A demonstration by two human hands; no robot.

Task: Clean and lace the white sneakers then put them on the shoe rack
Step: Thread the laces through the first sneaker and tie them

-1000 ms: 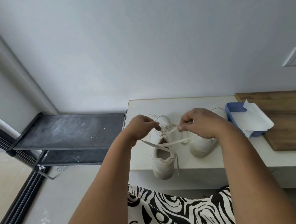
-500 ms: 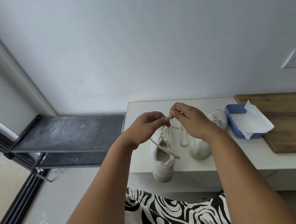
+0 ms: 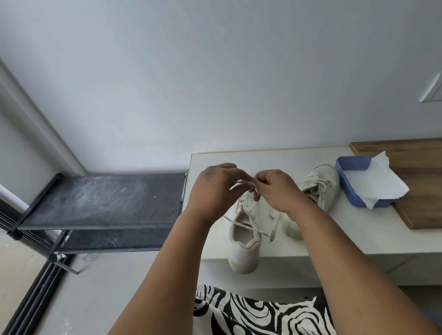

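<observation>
Hands (image 3: 249, 187) pinching lace (image 3: 242, 184), tray (image 3: 352, 165) beside sneaker (image 3: 319, 185)

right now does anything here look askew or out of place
The near sneaker sits with its heel hanging over the white counter edge. The paper towel droops out of the blue tub.

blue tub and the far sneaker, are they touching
Cannot tell. In the head view the far sneaker's toe meets the blue tub's near wall with no visible gap, but overlap from this angle could hide one.
</observation>
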